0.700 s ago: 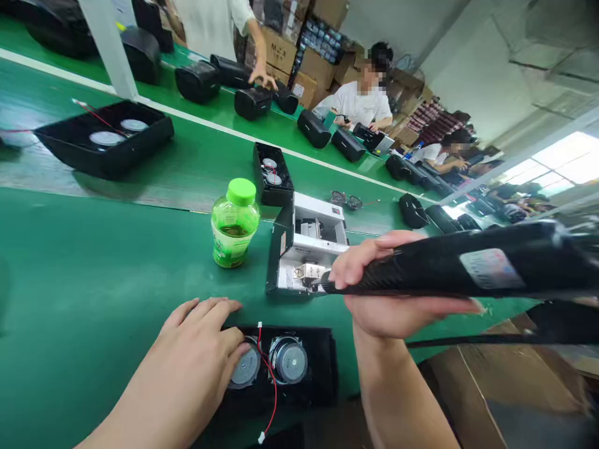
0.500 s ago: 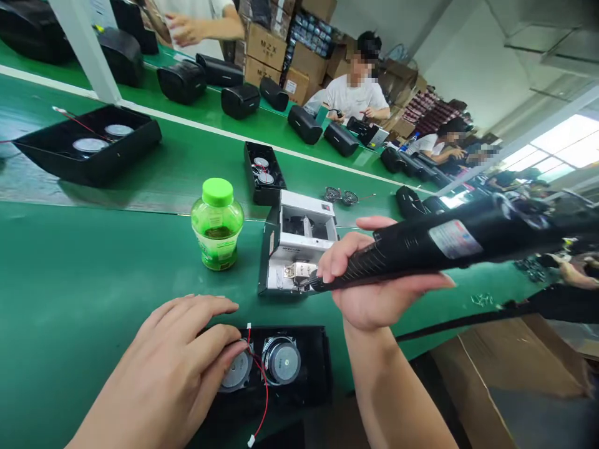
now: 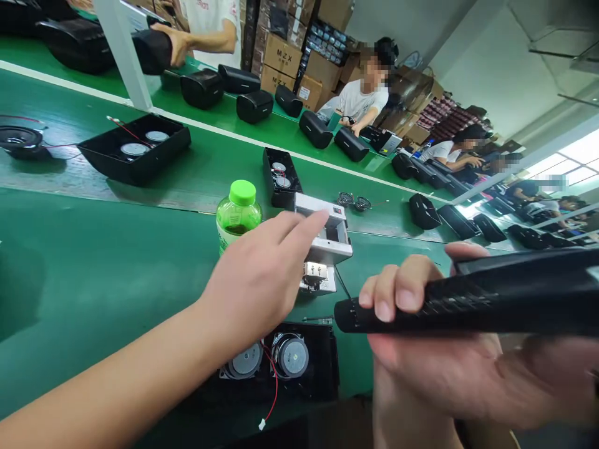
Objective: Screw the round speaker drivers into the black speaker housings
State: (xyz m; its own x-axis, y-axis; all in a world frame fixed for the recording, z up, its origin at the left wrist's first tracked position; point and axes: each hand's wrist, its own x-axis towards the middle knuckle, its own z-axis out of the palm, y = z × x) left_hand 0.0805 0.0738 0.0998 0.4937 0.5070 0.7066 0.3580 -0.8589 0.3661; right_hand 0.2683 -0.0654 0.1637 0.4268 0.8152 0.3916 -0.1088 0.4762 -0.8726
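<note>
My right hand (image 3: 435, 368) is wrapped round a black electric screwdriver (image 3: 505, 293), its bit pointing left above the near speaker box. My left hand (image 3: 262, 268) reaches across with fingers stretched out, in front of a white screw feeder (image 3: 322, 249); whether the fingertips touch it I cannot tell. Below lies an open black speaker box (image 3: 318, 386) with two round speaker drivers (image 3: 290, 355) and a red wire with a white plug (image 3: 262, 424). Behind my left hand stands a green-capped bottle (image 3: 241, 209), partly hidden.
On the green bench stand more open speaker shells (image 3: 135, 149) and a small shell (image 3: 281, 178) with drivers. Two loose drivers (image 3: 354, 201) lie behind the feeder. Across the divider, finished-looking black speakers (image 3: 255, 106) line the far bench, where other people work.
My left hand has left the near speaker box and moved up and right to the feeder. The screwdriver has come away from the feeder, nearer and lower right. The view has shifted slightly.
</note>
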